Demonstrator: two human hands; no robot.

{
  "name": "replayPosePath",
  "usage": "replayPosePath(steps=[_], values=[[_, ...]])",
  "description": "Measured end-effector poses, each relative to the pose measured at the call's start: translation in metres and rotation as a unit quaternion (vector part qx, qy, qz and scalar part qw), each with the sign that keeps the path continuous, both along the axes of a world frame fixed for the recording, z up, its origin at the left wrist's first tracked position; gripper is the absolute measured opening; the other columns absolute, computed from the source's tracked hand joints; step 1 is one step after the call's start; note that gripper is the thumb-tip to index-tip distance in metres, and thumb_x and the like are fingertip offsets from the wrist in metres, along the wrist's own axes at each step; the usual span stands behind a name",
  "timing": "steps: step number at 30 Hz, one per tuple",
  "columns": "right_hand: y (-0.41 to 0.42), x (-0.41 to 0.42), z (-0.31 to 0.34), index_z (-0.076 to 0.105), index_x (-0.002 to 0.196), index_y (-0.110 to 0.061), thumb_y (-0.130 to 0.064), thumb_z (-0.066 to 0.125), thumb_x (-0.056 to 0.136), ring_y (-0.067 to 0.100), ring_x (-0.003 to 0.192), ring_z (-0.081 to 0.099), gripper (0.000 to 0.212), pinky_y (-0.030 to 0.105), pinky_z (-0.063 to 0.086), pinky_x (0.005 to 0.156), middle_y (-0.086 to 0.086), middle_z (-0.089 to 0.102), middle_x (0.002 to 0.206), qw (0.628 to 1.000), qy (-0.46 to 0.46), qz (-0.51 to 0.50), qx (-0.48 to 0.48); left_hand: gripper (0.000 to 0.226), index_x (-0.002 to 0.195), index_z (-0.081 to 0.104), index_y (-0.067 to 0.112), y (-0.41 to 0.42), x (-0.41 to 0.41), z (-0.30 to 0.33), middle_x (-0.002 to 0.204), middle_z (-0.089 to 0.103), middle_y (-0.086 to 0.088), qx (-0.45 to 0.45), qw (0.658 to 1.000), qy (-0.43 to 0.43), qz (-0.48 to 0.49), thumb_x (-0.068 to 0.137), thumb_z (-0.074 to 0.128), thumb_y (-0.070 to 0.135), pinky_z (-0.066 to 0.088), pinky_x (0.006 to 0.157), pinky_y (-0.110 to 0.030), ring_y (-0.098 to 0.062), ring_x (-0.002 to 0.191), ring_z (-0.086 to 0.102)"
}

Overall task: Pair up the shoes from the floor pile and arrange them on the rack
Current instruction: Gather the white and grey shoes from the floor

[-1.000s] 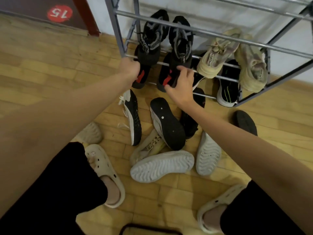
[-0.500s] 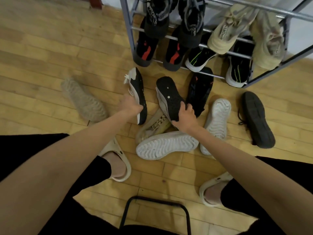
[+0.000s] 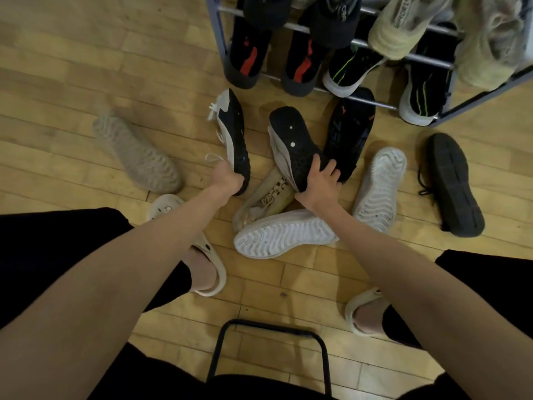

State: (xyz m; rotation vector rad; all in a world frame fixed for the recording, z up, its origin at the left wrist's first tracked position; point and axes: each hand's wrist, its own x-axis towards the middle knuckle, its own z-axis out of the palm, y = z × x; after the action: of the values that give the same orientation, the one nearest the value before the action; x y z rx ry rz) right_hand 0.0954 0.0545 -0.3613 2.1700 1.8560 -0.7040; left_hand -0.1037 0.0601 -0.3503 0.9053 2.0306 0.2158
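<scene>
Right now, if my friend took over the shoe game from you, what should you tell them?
Left hand grips one black-soled white shoe. Right hand grips its match.
Done: four pairs sit on the rack.
Left on the floor: two white shoes, a beige shoe in the pile, another beige one off to the left, a black shoe, a dark laced shoe.
Next: probably put the held pair on the rack.

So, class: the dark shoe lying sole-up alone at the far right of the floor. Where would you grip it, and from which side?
Grip the dark shoe across its narrow middle, from above. It lies sole-up, apart from the pile, with both long edges free. Neither hand is near it.
</scene>
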Motion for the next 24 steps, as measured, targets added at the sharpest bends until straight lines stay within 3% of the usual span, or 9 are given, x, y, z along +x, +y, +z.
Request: replayPosePath(steps=[4, 7, 9, 11, 13, 15, 18, 21, 24], values=[[0.009, 0.014, 0.033, 0.035, 0.139, -0.016, -0.049, 0.073, 0.069, 0.037, 0.118, 0.045, 0.086, 0.052, 0.042, 0.098, 0.015, 0.035, 0.136, 0.988, 0.114, -0.041, 0.098, 0.043, 0.120, 0.046, -0.002, 0.010, -0.004, 0.036, 0.114, 0.058, -0.019, 0.123, 0.991, 0.046, -0.008, 0.083, 0.064, 0.010, 0.055, 0.079, -0.038, -0.033, 0.106, 0.060], [0.022, 0.022, 0.068, 0.056, 0.122, -0.020, -0.050, 0.068, 0.070, 0.023, 0.102, 0.058, 0.061, 0.046, 0.050, 0.090, 0.005, 0.054, 0.120, 0.960, 0.177, -0.103, 0.190, 0.056, 0.138, 0.033, 0.009, 0.029, -0.002, 0.075, 0.132, 0.053, -0.014, 0.255, 0.963, 0.086, -0.024, 0.087, 0.058, 0.010, 0.051, 0.092, -0.040, -0.030, 0.119, 0.055], [0.031, 0.029, 0.091, 0.064, 0.112, -0.022, -0.047, 0.066, 0.069, 0.014, 0.091, 0.062, 0.050, 0.035, 0.054, 0.079, -0.001, 0.065, 0.106, 0.938, 0.214, -0.139, 0.235, 0.039, 0.133, 0.043, 0.013, 0.045, 0.003, 0.103, 0.124, 0.059, -0.007, 0.293, 0.951, 0.092, -0.035, 0.094, 0.048, 0.013, 0.048, 0.088, -0.035, -0.026, 0.115, 0.057], [0.035, 0.036, 0.111, 0.068, 0.099, -0.022, -0.042, 0.065, 0.068, 0.010, 0.082, 0.061, 0.037, 0.027, 0.052, 0.069, -0.004, 0.068, 0.093, 0.920, 0.242, -0.138, 0.275, 0.025, 0.115, 0.056, 0.008, 0.056, 0.007, 0.127, 0.107, 0.063, -0.008, 0.284, 0.955, 0.085, -0.021, 0.098, 0.040, 0.019, 0.044, 0.074, -0.031, -0.026, 0.102, 0.061], [0.032, 0.039, 0.126, 0.069, 0.091, -0.017, -0.034, 0.067, 0.068, 0.011, 0.078, 0.059, 0.028, 0.023, 0.048, 0.068, -0.002, 0.066, 0.086, 0.906, 0.267, -0.107, 0.311, 0.028, 0.106, 0.060, 0.005, 0.058, 0.011, 0.142, 0.098, 0.065, -0.012, 0.254, 0.966, 0.037, 0.020, 0.098, 0.039, 0.022, 0.049, 0.073, -0.038, -0.029, 0.092, 0.064], [0.028, 0.039, 0.139, 0.068, 0.084, -0.010, -0.025, 0.071, 0.070, 0.011, 0.074, 0.054, 0.021, 0.016, 0.042, 0.066, 0.001, 0.060, 0.082, 0.882, 0.301, -0.079, 0.355, 0.025, 0.097, 0.062, 0.004, 0.050, 0.017, 0.153, 0.085, 0.064, -0.012, 0.228, 0.972, -0.029, 0.056, 0.095, 0.044, 0.021, 0.058, 0.075, -0.043, -0.029, 0.080, 0.066], [0.021, 0.042, 0.160, 0.059, 0.074, -0.014, -0.017, 0.071, 0.068, 0.011, 0.068, 0.048, 0.014, 0.012, 0.035, 0.061, 0.000, 0.052, 0.076, 0.850, 0.345, -0.081, 0.389, 0.010, 0.083, 0.058, 0.007, 0.035, 0.031, 0.170, 0.079, 0.060, -0.012, 0.186, 0.973, -0.124, 0.051, 0.086, 0.061, 0.017, 0.058, 0.067, -0.037, -0.022, 0.067, 0.063], [0.017, 0.053, 0.177, 0.058, 0.069, -0.006, -0.017, 0.070, 0.067, 0.012, 0.066, 0.049, 0.017, 0.023, 0.039, 0.061, 0.007, 0.055, 0.072, 0.847, 0.356, -0.094, 0.383, 0.036, 0.093, 0.064, -0.001, 0.024, 0.039, 0.196, 0.084, 0.063, -0.012, 0.113, 0.971, -0.202, -0.056, 0.065, 0.086, 0.009, 0.059, 0.076, -0.036, -0.023, 0.080, 0.067], [0.016, 0.066, 0.187, 0.059, 0.070, 0.002, -0.019, 0.071, 0.067, 0.014, 0.064, 0.047, 0.025, 0.031, 0.039, 0.058, 0.016, 0.058, 0.069, 0.861, 0.347, -0.091, 0.360, 0.071, 0.119, 0.059, 0.003, 0.015, 0.043, 0.213, 0.088, 0.058, 0.002, 0.099, 0.968, -0.081, -0.218, 0.057, 0.092, 0.014, 0.051, 0.047, -0.011, -0.006, 0.072, 0.059]])
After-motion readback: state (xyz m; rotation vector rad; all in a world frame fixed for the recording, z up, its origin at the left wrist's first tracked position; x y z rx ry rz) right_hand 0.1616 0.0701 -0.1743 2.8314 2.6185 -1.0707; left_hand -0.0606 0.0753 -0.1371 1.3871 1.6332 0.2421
